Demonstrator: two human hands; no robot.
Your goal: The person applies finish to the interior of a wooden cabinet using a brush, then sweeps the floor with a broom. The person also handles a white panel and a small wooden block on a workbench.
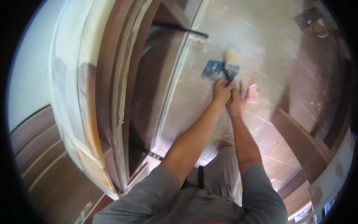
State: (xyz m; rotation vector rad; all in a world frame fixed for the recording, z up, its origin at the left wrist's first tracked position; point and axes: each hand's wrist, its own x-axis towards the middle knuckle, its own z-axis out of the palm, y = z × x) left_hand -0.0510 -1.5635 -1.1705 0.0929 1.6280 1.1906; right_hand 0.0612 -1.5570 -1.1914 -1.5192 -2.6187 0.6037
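Observation:
In front of me is a paintbrush [232, 61] with pale bristles and a dark handle, its bristles pointing away from me. My left hand [222, 92] is closed around the lower handle. Close beside it, my right hand [237, 102] has its fingers stretched and apart near the handle's end; whether it touches the handle is hard to see. Left of the brush, just beyond my left hand, is a flat blue-grey piece [212, 70] smeared with white. A small pink piece [253, 94] lies right of my right fingers.
Along the left runs an open wooden cabinet frame [112, 93] with a black metal rail [182, 30] sticking out. Dusty floor tiles [261, 44] spread ahead. A wooden board [300, 140] stands at the right, and a dark flat piece [308, 18] lies at the far right.

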